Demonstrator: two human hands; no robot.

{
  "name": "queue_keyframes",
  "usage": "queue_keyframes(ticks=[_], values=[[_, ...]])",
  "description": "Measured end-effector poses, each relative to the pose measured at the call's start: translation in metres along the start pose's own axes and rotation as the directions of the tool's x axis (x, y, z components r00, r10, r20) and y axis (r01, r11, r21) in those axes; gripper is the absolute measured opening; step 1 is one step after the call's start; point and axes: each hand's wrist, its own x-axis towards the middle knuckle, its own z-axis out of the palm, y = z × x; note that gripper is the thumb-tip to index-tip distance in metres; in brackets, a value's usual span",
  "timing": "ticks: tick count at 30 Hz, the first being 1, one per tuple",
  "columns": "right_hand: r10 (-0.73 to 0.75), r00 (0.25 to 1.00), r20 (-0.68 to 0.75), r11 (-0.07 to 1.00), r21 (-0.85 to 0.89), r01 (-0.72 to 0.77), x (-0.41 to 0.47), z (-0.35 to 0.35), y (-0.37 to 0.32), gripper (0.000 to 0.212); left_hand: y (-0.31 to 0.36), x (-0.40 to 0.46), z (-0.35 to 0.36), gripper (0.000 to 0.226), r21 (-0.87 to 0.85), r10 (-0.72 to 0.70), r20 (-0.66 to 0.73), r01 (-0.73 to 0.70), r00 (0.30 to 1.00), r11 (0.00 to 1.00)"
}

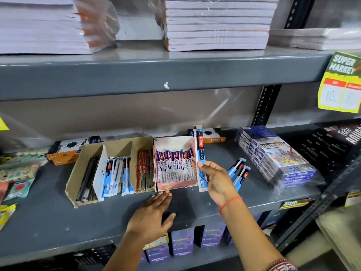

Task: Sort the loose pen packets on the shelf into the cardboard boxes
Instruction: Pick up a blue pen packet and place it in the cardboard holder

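Right hand (214, 178) grips upright pen packet (200, 153) beside pink box (176, 185).

Single head-worn wide-angle view, close in, facing forward and slightly down at grey metal shelf (48, 227); upper shelf spans frame top, both forearms enter from bottom edge.

Both forearms reach forward from the bottom of the view. The left hand (151, 214) lies palm down, fingers straight and together, thumb spread to the side, holding nothing. The right hand (216, 179) is raised higher, its fingers and thumb closed in a pinch, the wrist bent slightly inward. A red thread circles the right wrist, with a patterned sleeve lower down.
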Motion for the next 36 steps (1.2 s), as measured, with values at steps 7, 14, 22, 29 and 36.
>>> queue_keyframes(ticks=[7,14,22,29,36], values=[[0.037,0.996,-0.087,0.998,-0.049,-0.042,0.004,0.01,0.005,0.019,-0.001,-0.012,0.002,0.06,-0.033,-0.11,-0.041,0.109,0.993,0.993],[0.066,0.997,0.035,0.977,-0.207,-0.057,0.002,0.059,0.014,0.027,-0.028,-0.041,-0.006,0.056,-0.046,-0.21,-0.085,0.206,0.974,0.977],[0.041,0.989,0.14,0.81,-0.585,0.05,-0.001,0.156,0.069,0.032,-0.086,-0.085,-0.024,0.046,-0.057,-0.323,-0.223,0.318,0.92,0.946],[-0.069,0.992,0.104,0.495,-0.86,0.124,0.023,0.213,0.114,0.034,-0.102,-0.098,-0.032,0.037,0.066,-0.202,-0.363,0.241,0.91,0.968],[-0.009,0.999,0.043,0.339,-0.94,0.044,0.059,0.232,0.119,0.035,-0.103,-0.095,-0.028,0.042,0.035,-0.18,-0.391,0.21,0.903,0.977]])
